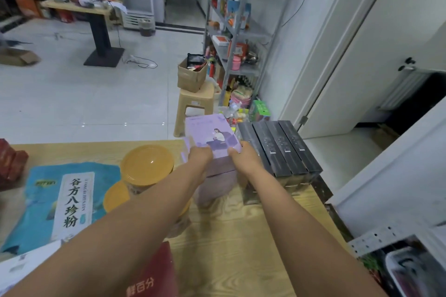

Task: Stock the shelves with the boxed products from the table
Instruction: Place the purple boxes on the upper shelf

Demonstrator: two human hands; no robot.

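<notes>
Left hand: my left hand [200, 155] grips the near left corner of the purple box [212, 134].
Right hand: my right hand [245, 154] grips the near right corner, thumb on the top face.
Purple box: at the far edge of the wooden table [241, 236], above the lilac packs [217, 183]; I cannot tell whether it rests on them.
Black boxes: the black boxes [280, 149] lie side by side, just right of my right hand.
Jars: the orange-lidded jars [147, 164] stand left of my left forearm.
Shelves: the metal shelf unit [241, 36] stands beyond the table, against the wall.

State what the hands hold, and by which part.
Both hold the flat purple cardboard box by its near edge: left hand at the left corner, right hand at the right.
</notes>
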